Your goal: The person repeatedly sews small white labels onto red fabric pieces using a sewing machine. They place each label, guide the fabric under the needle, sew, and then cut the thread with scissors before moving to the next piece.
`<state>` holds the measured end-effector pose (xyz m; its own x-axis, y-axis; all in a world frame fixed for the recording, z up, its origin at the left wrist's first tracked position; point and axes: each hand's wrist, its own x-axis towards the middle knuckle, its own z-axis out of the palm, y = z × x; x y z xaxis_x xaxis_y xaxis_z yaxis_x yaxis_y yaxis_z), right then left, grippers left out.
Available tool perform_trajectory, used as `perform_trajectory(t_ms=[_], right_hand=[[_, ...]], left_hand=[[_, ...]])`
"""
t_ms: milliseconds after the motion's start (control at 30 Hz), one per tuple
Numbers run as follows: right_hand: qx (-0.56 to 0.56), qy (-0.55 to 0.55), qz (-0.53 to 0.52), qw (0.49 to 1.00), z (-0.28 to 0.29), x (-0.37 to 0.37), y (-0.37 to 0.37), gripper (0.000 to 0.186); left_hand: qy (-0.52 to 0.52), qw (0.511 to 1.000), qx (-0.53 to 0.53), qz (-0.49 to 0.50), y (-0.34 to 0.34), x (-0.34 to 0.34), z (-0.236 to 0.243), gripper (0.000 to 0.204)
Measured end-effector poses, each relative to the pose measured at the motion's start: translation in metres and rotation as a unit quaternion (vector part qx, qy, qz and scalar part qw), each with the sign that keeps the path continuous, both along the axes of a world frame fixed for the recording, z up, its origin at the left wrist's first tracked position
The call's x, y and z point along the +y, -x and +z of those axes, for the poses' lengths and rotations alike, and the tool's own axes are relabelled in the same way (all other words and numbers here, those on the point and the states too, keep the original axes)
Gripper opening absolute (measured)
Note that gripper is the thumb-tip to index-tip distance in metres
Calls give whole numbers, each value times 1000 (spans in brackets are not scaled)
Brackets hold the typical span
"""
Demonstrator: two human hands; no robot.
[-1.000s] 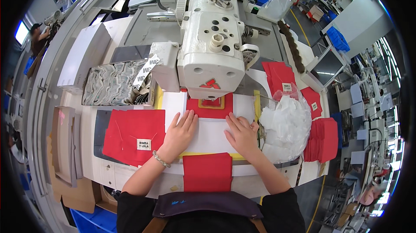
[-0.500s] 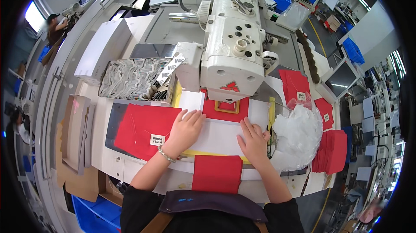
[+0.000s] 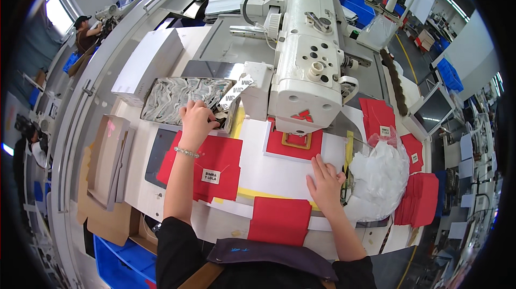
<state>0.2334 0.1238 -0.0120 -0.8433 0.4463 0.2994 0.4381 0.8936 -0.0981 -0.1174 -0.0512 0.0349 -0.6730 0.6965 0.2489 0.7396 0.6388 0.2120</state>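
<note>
My left hand is at the near edge of an open box packed with folded grey-white strips. Its fingers are curled together by some dark pieces at the box's right corner; what they grip is hidden. Under that wrist lies a red cloth piece with a white printed label. My right hand rests with fingers stretched on a white plate, touching nothing else. Ahead of it, a red cloth piece sits beneath the sewing machine and its yellow clamp frame.
Another red piece hangs over the front edge. White scraps are heaped at right, beside a red stack. A white box stands behind the strips, and an empty-looking carton at left. A screen stands far right.
My left hand has lifted off the white plate and moved left and away to the strip box. My right hand stays on the plate. The whole view has shifted slightly.
</note>
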Motion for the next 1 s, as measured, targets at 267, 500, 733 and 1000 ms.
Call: perform_trajectory(t_ms=[267, 500, 733, 1000], right_hand=[[1, 26, 5, 1000, 5, -1, -1, 56], [-9, -1, 19, 1000, 8, 2, 1, 54], [76, 160, 70, 982, 36, -1, 5, 44], [184, 605, 53, 773, 39, -30, 32, 30]], left_hand=[[-23, 999, -25, 16, 20, -6, 0, 12], [-44, 999, 15, 22, 26, -13, -3, 11], [-169, 945, -268, -75, -3, -11, 42, 14], [-34, 837, -437, -328, -124, 36, 12, 14]])
